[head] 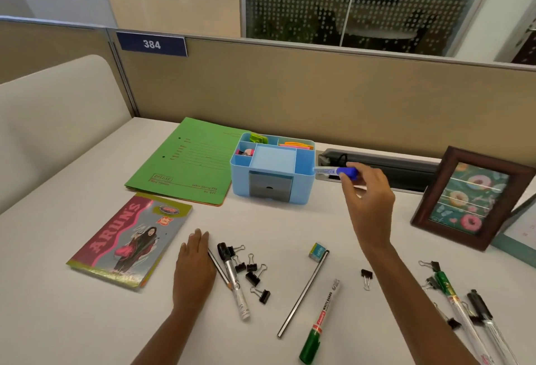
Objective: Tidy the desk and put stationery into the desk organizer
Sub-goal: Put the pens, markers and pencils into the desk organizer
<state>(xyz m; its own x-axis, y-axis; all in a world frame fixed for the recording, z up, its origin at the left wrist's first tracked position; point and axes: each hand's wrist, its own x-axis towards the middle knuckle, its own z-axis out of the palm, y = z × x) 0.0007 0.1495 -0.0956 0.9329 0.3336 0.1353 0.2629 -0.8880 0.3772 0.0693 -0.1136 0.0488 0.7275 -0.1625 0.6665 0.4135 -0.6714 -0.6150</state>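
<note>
Risk sits at the right wall of the light-blue plastic desk organizer (240,182): the right hand (368,205) carries a white whiteboard marker with a blue cap (335,171) sideways, fingers (352,183) pinching the cap end. The barrel's free end is just beside that wall, seemingly below the rim. Push on at this height and it could shove the organizer into the green paper folder (185,161). Held so far back, the marker could also swing or slip. The left hand (193,266) lies flat on the white tabletop (290,219), fingers straight and together, beside a thin pencil (219,270).
</note>
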